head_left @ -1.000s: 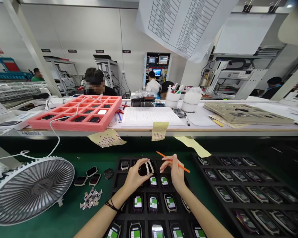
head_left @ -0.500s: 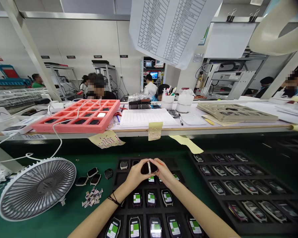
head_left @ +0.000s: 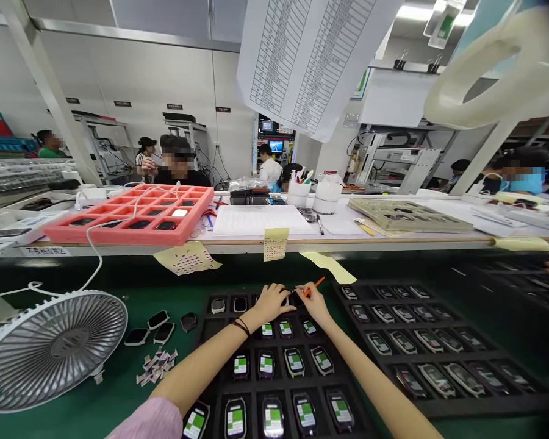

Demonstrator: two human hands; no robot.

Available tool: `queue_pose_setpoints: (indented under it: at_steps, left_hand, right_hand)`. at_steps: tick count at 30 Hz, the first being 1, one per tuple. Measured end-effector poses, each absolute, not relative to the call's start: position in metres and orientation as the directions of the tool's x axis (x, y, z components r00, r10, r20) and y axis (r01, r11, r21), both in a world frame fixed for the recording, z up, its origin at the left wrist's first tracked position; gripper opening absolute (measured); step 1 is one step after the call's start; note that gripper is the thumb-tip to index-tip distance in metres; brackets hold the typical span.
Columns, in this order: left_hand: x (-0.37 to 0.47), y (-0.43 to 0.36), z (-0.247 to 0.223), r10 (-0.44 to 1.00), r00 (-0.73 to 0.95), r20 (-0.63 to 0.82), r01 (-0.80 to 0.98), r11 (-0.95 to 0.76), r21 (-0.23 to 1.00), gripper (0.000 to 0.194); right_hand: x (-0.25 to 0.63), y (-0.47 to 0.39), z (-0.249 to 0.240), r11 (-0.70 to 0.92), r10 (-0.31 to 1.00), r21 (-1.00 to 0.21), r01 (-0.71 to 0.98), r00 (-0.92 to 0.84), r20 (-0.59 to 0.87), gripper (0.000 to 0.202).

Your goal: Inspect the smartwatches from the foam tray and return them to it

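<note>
From my remote station I saw both hands meet at the far edge of the black tray [head_left: 210, 341] on the green mat [head_left: 119, 390]. The left hand [head_left: 271, 300] was curled over a small dark watch [head_left: 294, 299] at the tray's back row, fingers closed on it; the watch was mostly hidden, so I could not tell whether it sat in its pocket or was lifted clear. The right hand [head_left: 315, 303] pinched an orange stick [head_left: 315, 285] between closed fingertips, its near end touching the watch and its far end pointing up and to the right. Rows of watches with green-and-white labels [head_left: 266, 364] filled the pockets nearer the body. A second black tray [head_left: 421, 390] lay just to the right. A white fan [head_left: 50, 347] stood at left, with three loose watches [head_left: 152, 328] and a heap of small scraps [head_left: 158, 364] between it and the first tray. A pink tray [head_left: 132, 228] rested on the raised shelf beyond.
</note>
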State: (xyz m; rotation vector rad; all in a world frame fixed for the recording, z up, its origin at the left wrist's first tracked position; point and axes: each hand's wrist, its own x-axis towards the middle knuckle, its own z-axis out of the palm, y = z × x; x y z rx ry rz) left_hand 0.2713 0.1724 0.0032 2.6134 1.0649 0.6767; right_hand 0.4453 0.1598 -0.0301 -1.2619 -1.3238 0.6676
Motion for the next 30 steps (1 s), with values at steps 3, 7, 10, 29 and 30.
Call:
queue_pose_setpoints:
  at_steps: [3,7,10,29,30]
  left_hand:
    - [0.252,0.174,0.013,0.72,0.636,0.277,0.626,-0.692,0.361,0.028]
    - [0.212,0.184,0.035,0.768,0.61,0.198,0.693,-0.637,0.338,0.022]
    - [0.182,0.185,0.047,0.801,0.579,0.15,0.739,-0.594,0.318,0.019]
    - [0.159,0.112,0.004,0.898,0.437,0.053,0.886,-0.44,0.144,0.024]
    - [0.158,0.112,0.003,0.902,0.427,0.067,0.884,-0.432,0.18,0.024]
  right_hand:
    - [0.453,0.16,-0.036,0.257,0.914,-0.894,0.366,0.209,0.348,0.032]
    - [0.46,0.161,-0.04,0.232,0.91,-0.864,0.446,0.215,0.355,0.03]
    - [0.458,0.159,-0.038,0.235,0.908,-0.827,0.511,0.188,0.374,0.028]
    - [0.344,0.098,0.002,0.363,0.932,-0.347,0.865,-0.328,0.158,0.011]
    - [0.343,0.099,0.001,0.367,0.93,-0.342,0.865,-0.332,0.159,0.012]
